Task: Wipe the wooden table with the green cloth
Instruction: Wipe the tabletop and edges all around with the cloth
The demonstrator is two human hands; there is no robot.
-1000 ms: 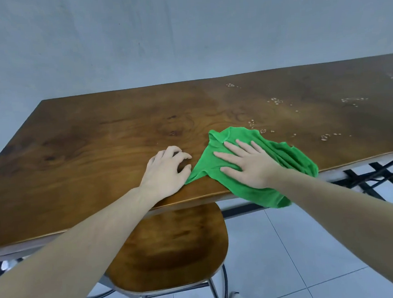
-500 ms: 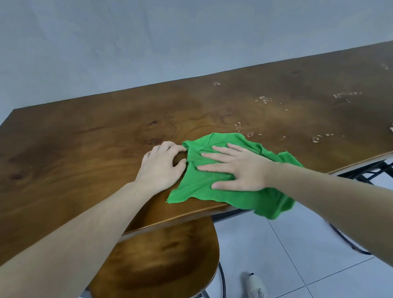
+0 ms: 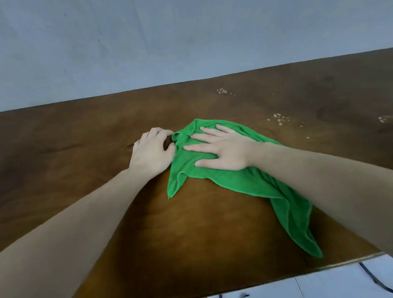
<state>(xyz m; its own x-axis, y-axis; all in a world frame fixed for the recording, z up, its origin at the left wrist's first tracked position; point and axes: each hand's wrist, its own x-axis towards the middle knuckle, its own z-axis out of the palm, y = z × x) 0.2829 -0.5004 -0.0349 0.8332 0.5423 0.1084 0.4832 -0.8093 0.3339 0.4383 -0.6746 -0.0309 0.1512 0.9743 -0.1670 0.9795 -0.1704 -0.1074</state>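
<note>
Far left of the frame: bare brown wooden table (image 3: 51,165), dark grain, back corner at the left edge against a pale grey-blue wall (image 3: 135,36). Lower left: a bare forearm running up and rightward across the wood. Left of centre: left hand (image 3: 152,151) resting knuckles-up on the table, fingers curled under into a loose half-fist, thumb side touching the left edge of the crumpled bright green cloth (image 3: 247,182). Nothing gripped there that can be made out; curled fingertips hidden underneath. Centre: the cloth bunched and rumpled on the tabletop, one pointed corner hanging toward the lower centre of the frame, a fold turned up at its top left just beside the left hand. On top of it: right hand (image 3: 223,148), palm down, fingers spread wide and flat, pointing leftward, pressing the cloth onto the wood, not clutching it. Right of centre: the cloth trailing out from under the right wrist in a long tail toward the lower right, ending near the table's front edge. Right forearm crossing over that tail from the lower right corner. Upper right: scattered whitish specks and smears (image 3: 280,118) on the wood, apart from the cloth. Bottom right: pale tiled floor (image 3: 319,289) below the table edge, with a thin dark metal bar (image 3: 377,282) curving across it.
</note>
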